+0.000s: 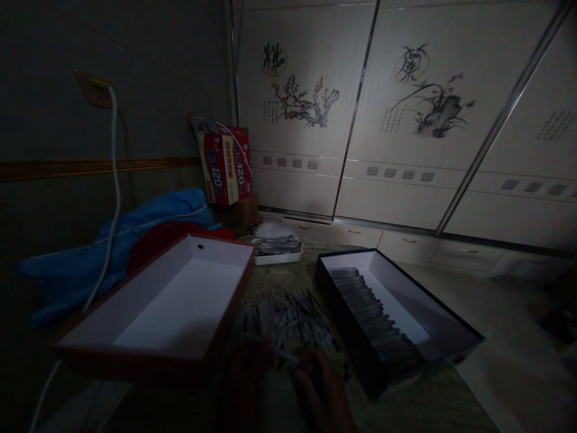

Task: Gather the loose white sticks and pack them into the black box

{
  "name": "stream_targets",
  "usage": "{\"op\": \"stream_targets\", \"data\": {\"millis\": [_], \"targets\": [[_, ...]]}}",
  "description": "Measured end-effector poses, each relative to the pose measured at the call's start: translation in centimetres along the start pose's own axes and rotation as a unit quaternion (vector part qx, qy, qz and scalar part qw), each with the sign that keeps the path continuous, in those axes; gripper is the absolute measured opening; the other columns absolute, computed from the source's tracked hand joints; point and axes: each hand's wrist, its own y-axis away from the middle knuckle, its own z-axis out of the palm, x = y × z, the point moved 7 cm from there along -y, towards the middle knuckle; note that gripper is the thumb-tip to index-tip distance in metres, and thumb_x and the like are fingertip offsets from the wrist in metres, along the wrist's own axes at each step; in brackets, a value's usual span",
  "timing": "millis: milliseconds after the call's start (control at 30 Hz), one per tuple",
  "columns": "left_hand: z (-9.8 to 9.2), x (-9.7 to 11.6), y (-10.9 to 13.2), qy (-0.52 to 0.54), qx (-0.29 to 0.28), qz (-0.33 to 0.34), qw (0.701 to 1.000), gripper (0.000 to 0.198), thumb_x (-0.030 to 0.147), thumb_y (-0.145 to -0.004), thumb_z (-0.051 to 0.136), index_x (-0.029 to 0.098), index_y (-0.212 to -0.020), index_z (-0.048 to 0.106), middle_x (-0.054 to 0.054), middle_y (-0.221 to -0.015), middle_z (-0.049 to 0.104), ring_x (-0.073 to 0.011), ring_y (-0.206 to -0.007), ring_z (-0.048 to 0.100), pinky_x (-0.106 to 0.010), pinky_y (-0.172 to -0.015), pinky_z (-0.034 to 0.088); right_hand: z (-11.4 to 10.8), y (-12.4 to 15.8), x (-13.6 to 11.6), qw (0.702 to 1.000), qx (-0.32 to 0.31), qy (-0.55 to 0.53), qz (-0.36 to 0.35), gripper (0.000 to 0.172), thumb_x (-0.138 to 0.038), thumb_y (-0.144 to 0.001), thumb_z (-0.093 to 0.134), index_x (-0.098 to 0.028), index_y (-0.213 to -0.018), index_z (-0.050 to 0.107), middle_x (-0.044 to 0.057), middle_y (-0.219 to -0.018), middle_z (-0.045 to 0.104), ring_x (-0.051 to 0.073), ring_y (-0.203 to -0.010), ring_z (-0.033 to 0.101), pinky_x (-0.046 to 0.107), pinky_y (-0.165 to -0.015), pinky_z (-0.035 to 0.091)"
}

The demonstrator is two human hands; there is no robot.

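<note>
My left hand (247,368) and my right hand (321,385) are close together at the near edge of the table, both closed. Between them they hold a thin pale pen (283,353), lying roughly level; dim light and blur hide its details. Just beyond my fingers spreads a loose pile of pens (288,316), pale with dark ends. On the right a dark box (372,385) holds a long row of similar pens (376,319) stacked along its left side. To the left stands a red-edged box (157,313) with a white inside and nothing visible in it.
Behind the pile, a white tray (277,258) holds more thin sticks and a clear plastic bag (273,230). Blue cloth (153,210) lies at the left, crossed by a white cable (115,180). A red and white carton (228,165) stands near the sliding cupboard doors (306,180).
</note>
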Motion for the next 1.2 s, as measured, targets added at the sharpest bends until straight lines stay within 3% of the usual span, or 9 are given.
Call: {"op": "stream_targets", "data": {"millis": [100, 267, 433, 600, 667, 867, 1000, 1100, 1200], "targets": [[0.0, -0.4, 0.0, 0.010, 0.003, -0.009, 1.000, 0.035, 0.056, -0.063, 0.068, 0.020, -0.064, 0.068, -0.002, -0.064, 0.070, -0.0214, -0.068, 0.064, -0.029, -0.066, 0.051, -0.4, 0.3, 0.5, 0.999, 0.043, 0.012, 0.010, 0.046, -0.060, -0.087, 0.044, -0.021, -0.094, 0.067, 0.006, -0.083, 0.070, 0.019, -0.075, 0.065, 0.026, -0.069, 0.050], [0.0, -0.7, 0.0, 0.004, 0.001, -0.014, 1.000, 0.032, 0.052, -0.065, 0.068, 0.020, -0.072, 0.069, -0.001, -0.070, 0.071, -0.0204, -0.075, 0.064, -0.028, -0.075, 0.049, 0.1, 0.0, 0.0, 0.999, -0.019, 0.011, -0.034, 0.045, -0.052, -0.093, 0.036, -0.020, -0.085, 0.067, 0.005, -0.075, 0.069, 0.016, -0.067, 0.064, 0.023, -0.064, 0.050], [-0.1, -0.5, -0.3, -0.028, 0.010, 0.009, 1.000, 0.041, 0.061, -0.062, 0.065, 0.020, -0.064, 0.066, -0.002, -0.065, 0.068, -0.0208, -0.068, 0.062, -0.031, -0.072, 0.049, -0.5, -0.1, 0.0, 1.000, -0.004, -0.004, -0.025, 0.032, -0.047, -0.088, 0.051, -0.020, -0.100, 0.065, 0.004, -0.080, 0.069, 0.016, -0.071, 0.064, 0.023, -0.065, 0.050], [0.1, -0.3, -0.2, -0.033, 0.004, 0.018, 0.999, 0.036, 0.056, -0.066, 0.063, 0.021, -0.060, 0.065, -0.001, -0.062, 0.068, -0.0205, -0.067, 0.062, -0.031, -0.072, 0.049, -0.2, -0.3, 0.1, 1.000, -0.018, 0.001, -0.020, 0.042, -0.050, -0.092, 0.040, -0.021, -0.080, 0.067, 0.003, -0.068, 0.066, 0.016, -0.061, 0.062, 0.022, -0.059, 0.048], [0.0, -0.3, -0.1, -0.029, 0.000, 0.015, 0.999, 0.032, 0.053, -0.067, 0.063, 0.021, -0.062, 0.066, -0.001, -0.064, 0.069, -0.0209, -0.069, 0.062, -0.030, -0.071, 0.049, 0.2, -0.3, 0.1, 0.999, -0.032, -0.010, -0.018, 0.038, -0.049, -0.092, 0.042, -0.021, -0.085, 0.065, 0.002, -0.068, 0.065, 0.015, -0.062, 0.061, 0.022, -0.059, 0.047], [-0.3, -0.9, -0.2, -0.030, -0.004, 0.010, 0.999, 0.031, 0.051, -0.068, 0.064, 0.020, -0.066, 0.067, -0.001, -0.067, 0.069, -0.0214, -0.071, 0.063, -0.031, -0.074, 0.049, -0.3, 0.2, 1.2, 0.999, 0.041, 0.016, 0.009, 0.039, -0.054, -0.088, 0.046, -0.023, -0.097, 0.069, 0.006, -0.088, 0.073, 0.020, -0.082, 0.067, 0.025, -0.072, 0.051], [-0.3, -0.9, -0.3, -0.033, -0.003, 0.020, 0.999, 0.033, 0.052, -0.068, 0.064, 0.020, -0.067, 0.067, -0.001, -0.067, 0.069, -0.0211, -0.073, 0.063, -0.031, -0.078, 0.048, 0.4, 0.0, 1.2, 0.999, -0.029, 0.022, -0.014, 0.037, -0.048, -0.092, 0.040, -0.022, -0.096, 0.067, 0.004, -0.079, 0.071, 0.017, -0.071, 0.067, 0.022, -0.065, 0.050], [-0.2, -0.9, -0.3, -0.005, -0.003, 0.009, 1.000, 0.034, 0.053, -0.065, 0.066, 0.020, -0.067, 0.067, -0.001, -0.068, 0.069, -0.0202, -0.072, 0.063, -0.030, -0.073, 0.049, 0.0, -0.1, 0.7, 0.999, -0.016, 0.016, -0.031, 0.034, -0.047, -0.090, 0.047, -0.023, -0.106, 0.064, 0.004, -0.087, 0.072, 0.017, -0.078, 0.068, 0.020, -0.069, 0.051], [0.0, -0.5, -0.2, 0.009, -0.006, 0.012, 1.000, 0.033, 0.053, -0.064, 0.068, 0.019, -0.065, 0.066, 0.000, -0.066, 0.068, -0.0190, -0.071, 0.062, -0.027, -0.072, 0.050, 0.0, -0.1, 0.1, 0.999, -0.014, 0.006, -0.041, 0.039, -0.047, -0.094, 0.038, -0.022, -0.089, 0.068, 0.002, -0.068, 0.068, 0.015, -0.060, 0.064, 0.019, -0.057, 0.049]]}}
